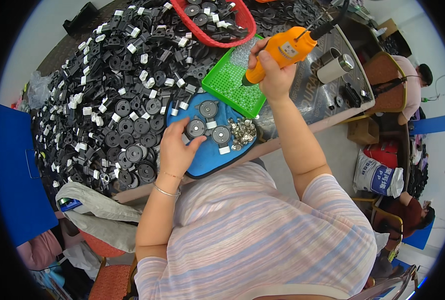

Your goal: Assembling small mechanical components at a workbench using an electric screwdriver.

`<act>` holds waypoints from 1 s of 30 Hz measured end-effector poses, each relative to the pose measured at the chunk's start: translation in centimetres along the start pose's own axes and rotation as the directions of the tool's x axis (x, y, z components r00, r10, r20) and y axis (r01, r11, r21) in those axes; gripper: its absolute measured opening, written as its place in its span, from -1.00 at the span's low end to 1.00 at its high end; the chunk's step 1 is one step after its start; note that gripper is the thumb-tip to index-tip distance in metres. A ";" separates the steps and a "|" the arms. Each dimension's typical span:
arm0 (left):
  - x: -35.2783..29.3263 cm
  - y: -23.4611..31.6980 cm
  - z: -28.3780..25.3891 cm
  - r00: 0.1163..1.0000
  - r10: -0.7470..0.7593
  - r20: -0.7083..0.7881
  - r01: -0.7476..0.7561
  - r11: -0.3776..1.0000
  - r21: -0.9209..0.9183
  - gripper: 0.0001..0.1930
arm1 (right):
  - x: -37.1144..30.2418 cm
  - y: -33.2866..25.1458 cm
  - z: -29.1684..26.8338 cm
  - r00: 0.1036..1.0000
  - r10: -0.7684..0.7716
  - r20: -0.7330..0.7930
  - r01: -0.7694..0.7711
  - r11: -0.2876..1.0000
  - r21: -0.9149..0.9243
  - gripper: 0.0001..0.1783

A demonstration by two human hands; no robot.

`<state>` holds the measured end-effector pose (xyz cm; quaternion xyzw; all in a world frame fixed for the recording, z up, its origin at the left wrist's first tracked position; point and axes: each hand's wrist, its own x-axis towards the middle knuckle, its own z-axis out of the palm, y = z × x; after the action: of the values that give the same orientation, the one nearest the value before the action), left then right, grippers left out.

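Note:
My right hand is wrapped round an orange electric screwdriver. Its dark tip points down over a green perforated tray, which has many small silvery screws heaped at its far end. On a blue mat, my left hand has thumb and fingertips at the edges of a black round part with a shiny centre. Two more black round parts with white tabs lie beside it, one farther and one to the right. Small metal fittings are piled at the mat's right side.
A big heap of black parts with white tabs covers the table's left. A red basket of parts stands beyond the tray. A metal-lidded cup lies to the right. Other people sit at the far right.

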<state>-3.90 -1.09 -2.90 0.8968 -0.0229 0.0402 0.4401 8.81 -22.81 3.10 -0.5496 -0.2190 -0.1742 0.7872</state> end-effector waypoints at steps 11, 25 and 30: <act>0.2 -0.1 0.3 1.000 -0.006 -0.006 0.006 0.999 0.039 -0.48 | 0.2 -0.8 0.1 1.000 -0.010 0.016 0.010 0.999 -0.043 -0.77; 0.3 -0.4 0.4 0.999 0.035 -0.030 -0.035 0.999 0.013 -0.49 | -4.3 -3.5 7.2 0.926 0.074 0.371 -0.135 0.981 0.139 -0.61; 0.3 -0.1 0.2 0.996 0.072 -0.046 -0.071 0.997 0.024 -0.49 | -4.9 -2.2 7.9 0.918 0.109 0.382 -0.185 0.968 0.168 -0.64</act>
<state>-3.58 -1.21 -3.09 0.8990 -0.0441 0.0774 0.4288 2.34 -15.92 4.54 -0.5051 -0.3377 0.0152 0.7941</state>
